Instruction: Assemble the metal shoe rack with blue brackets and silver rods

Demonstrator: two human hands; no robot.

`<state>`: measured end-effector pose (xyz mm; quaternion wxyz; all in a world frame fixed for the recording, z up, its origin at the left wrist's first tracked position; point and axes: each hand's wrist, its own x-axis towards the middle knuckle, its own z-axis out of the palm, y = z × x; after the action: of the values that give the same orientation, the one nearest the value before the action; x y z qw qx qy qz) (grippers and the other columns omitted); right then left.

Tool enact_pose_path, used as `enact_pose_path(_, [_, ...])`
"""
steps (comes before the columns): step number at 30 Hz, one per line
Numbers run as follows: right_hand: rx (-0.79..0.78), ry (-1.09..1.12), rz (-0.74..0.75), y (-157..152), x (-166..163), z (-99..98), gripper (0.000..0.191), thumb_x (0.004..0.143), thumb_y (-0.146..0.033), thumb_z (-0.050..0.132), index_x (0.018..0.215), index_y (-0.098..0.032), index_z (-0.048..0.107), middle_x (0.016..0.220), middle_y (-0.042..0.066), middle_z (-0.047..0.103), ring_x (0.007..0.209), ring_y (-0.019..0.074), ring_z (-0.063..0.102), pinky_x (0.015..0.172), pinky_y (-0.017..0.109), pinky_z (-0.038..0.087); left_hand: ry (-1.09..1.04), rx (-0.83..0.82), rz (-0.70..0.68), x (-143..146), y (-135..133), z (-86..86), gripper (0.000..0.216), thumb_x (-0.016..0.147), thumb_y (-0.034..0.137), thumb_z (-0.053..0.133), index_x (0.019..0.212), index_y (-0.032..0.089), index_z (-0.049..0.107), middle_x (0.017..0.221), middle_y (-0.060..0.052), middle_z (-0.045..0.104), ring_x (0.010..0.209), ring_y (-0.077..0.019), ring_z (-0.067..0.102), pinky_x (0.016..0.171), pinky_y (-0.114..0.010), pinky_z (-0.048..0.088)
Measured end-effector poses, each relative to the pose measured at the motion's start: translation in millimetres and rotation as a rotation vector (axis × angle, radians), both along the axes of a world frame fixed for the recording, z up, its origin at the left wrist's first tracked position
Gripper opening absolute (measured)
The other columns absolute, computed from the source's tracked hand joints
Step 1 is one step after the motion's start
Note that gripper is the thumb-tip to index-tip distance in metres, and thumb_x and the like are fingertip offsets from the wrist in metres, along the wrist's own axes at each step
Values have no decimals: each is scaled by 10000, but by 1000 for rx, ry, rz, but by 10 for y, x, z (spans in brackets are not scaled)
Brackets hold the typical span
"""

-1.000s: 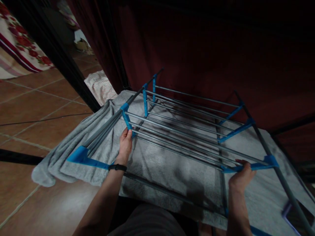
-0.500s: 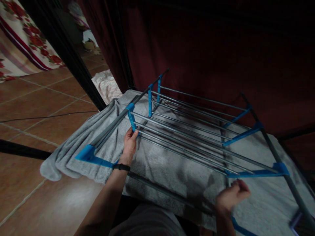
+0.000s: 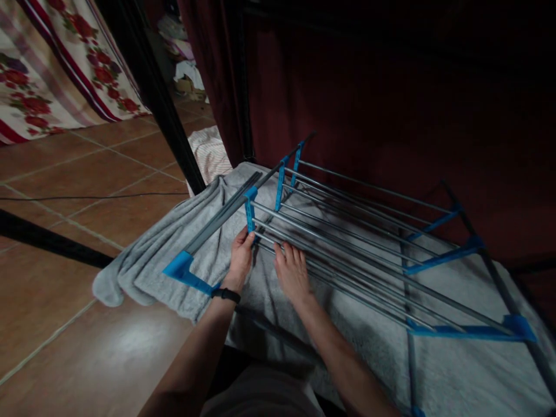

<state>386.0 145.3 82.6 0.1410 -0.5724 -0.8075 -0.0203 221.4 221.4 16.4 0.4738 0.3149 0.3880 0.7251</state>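
Note:
A drying rack (image 3: 356, 243) of grey metal rods and blue plastic brackets stands over a grey towel (image 3: 182, 255) spread beneath it. My left hand (image 3: 240, 260), with a black band at the wrist, grips the bottom of a blue bracket (image 3: 250, 211) at the rack's near left end. My right hand (image 3: 292, 271) lies just to its right, fingers stretched out flat on the lowest rods, holding nothing.
A brown tiled floor (image 3: 87, 191) lies to the left, crossed by a thin cable and a black bar (image 3: 47, 243). A black post (image 3: 160, 98) and a floral cloth (image 3: 56, 75) stand behind. A dark red curtain (image 3: 391, 104) backs the rack.
My right hand has let go of the blue bracket at the rack's right end and crossed left to the rods beside my left hand. The view has shifted to the left.

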Motion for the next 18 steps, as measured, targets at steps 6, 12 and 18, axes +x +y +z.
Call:
enact_pose_path(6, [-206, -139, 21, 330, -97, 108, 507, 1059, -204, 236, 1530, -210, 425, 1310, 144, 658, 1129, 226, 638, 903, 341, 513, -43, 14, -25, 23, 15, 13, 333, 793, 305, 801, 1109, 206, 770, 1116, -70, 761, 1066, -208, 669, 1085, -348, 428])
enact_pose_path(12, [-258, -158, 54, 399, -49, 128, 504, 1050, -191, 221, 1509, -221, 428, 1331, 137, 666, 1112, 211, 671, 871, 316, 505, -84, 15, -54, 35, 2, 37, 341, 792, 291, 800, 1116, 189, 770, 1170, -88, 754, 1094, -216, 666, 1118, -357, 414])
enact_pose_path(18, [-248, -115, 31, 401, -121, 181, 451, 1076, -281, 195, 1358, -194, 537, 1238, 133, 706, 1068, 220, 691, 867, 321, 512, -122, 11, -43, 39, 7, 25, 287, 801, 308, 798, 1063, 194, 779, 1199, -87, 750, 1130, -210, 661, 1149, -354, 395])
